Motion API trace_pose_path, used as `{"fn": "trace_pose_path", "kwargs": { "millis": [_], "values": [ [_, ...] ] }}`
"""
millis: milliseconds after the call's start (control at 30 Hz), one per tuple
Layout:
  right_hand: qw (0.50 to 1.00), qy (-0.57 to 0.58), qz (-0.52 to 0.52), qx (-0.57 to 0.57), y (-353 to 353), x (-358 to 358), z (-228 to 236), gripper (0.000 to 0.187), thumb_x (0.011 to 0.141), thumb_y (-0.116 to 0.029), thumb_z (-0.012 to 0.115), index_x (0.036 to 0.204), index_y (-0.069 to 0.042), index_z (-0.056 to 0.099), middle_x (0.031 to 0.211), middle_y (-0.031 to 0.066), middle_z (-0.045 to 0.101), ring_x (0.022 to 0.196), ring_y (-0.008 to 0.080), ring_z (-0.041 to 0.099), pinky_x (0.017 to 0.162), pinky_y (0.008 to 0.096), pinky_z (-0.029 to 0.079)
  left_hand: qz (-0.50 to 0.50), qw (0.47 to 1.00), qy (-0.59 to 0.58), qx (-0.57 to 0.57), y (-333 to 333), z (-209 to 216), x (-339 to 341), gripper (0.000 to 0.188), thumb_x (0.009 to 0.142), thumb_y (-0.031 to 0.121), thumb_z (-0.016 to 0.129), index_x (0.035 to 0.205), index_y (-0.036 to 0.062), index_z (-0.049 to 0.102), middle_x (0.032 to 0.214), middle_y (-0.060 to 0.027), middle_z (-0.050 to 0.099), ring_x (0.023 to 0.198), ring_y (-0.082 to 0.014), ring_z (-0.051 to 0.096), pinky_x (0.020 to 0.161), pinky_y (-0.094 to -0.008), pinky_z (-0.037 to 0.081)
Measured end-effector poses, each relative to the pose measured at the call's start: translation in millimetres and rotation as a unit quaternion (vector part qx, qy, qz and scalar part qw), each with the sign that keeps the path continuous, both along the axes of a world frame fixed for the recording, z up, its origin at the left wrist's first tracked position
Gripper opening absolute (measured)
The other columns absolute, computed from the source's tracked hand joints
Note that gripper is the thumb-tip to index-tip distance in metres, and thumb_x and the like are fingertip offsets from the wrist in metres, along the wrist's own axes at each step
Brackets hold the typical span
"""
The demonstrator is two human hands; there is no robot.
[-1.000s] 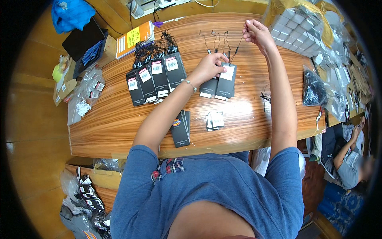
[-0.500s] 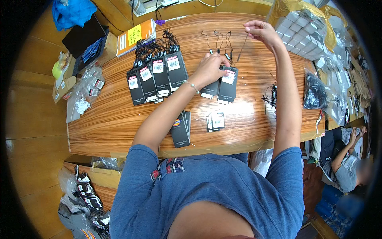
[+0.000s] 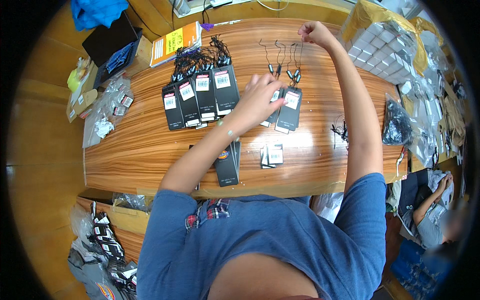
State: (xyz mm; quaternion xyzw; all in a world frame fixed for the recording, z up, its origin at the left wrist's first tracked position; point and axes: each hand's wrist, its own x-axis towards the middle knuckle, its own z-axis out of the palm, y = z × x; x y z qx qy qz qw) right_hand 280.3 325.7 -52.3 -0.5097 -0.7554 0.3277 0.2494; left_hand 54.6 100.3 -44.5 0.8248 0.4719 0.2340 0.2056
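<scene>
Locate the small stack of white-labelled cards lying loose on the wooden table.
Head view, centre: the small stack of white-labelled cards lies near the wooden table front edge, right of the long black tag.

Black tags (image 3: 289, 107), striped brown wooden table (image 3: 145, 145)

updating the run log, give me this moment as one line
left hand: pressing on black hang tags | right hand: raised, pinching tag strings | surface: wooden table

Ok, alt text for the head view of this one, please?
A person in a blue T-shirt leans over a long wooden table, left hand pressing on a small stack of black card hang tags while the raised right hand pinches thin black loop strings running to it. A fanned row of similar black tags lies left.
</scene>
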Motion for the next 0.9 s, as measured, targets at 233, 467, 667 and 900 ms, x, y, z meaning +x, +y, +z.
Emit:
{"fn": "trace_pose_path", "kwargs": {
  "millis": [233,467,667,900],
  "values": [
    [0.988,-0.131,-0.081,0.021,36.1,0.9,-37.6,0.022,0.058,0.000,0.064,0.078,-0.008,0.066,0.072,0.0079,0.065,0.073,0.0171,0.061,0.066,0.0320,0.048,0.032,0.996,-0.059,-0.059,-86.5,39.9,-73.0,0.031,0.077,0.019,0.063,0.103,0.0035,0.058,0.102,-0.0100,0.053,0.099,-0.0258,0.046,0.089,-0.0349,0.035],
    [0.990,-0.134,-0.016,0.048,62.3,8.3,-80.7,0.025,0.062,-0.005,0.070,0.086,-0.006,0.062,0.071,0.0024,0.062,0.067,0.0123,0.057,0.059,0.0275,0.047,0.164,0.979,-0.043,-0.112,-139.2,15.5,-135.9,0.027,0.076,0.013,0.064,0.102,0.0038,0.059,0.098,-0.0086,0.055,0.093,-0.0197,0.050,0.082,-0.0296,0.041],
    [0.980,-0.101,-0.057,0.162,-2.0,20.9,-32.3,0.029,0.075,-0.016,0.065,0.099,-0.002,0.059,0.085,0.0037,0.061,0.077,0.0111,0.056,0.068,0.0239,0.044,0.146,0.987,0.031,-0.064,-134.8,11.0,-135.2,0.038,0.067,0.025,0.072,0.098,0.0063,0.060,0.094,-0.0072,0.057,0.088,-0.0239,0.048,0.084,-0.0344,0.036],
    [0.997,-0.031,0.074,-0.003,-278.7,-60.4,15.4,0.022,0.073,-0.018,0.067,0.089,-0.004,0.063,0.080,0.0068,0.060,0.071,0.0178,0.056,0.062,0.0293,0.045,0.191,0.977,0.078,-0.053,-133.8,-12.3,-128.0,0.042,0.055,0.031,0.078,0.085,0.0070,0.061,0.082,-0.0036,0.059,0.083,-0.0217,0.049,0.077,-0.0340,0.037]
  ]
}}
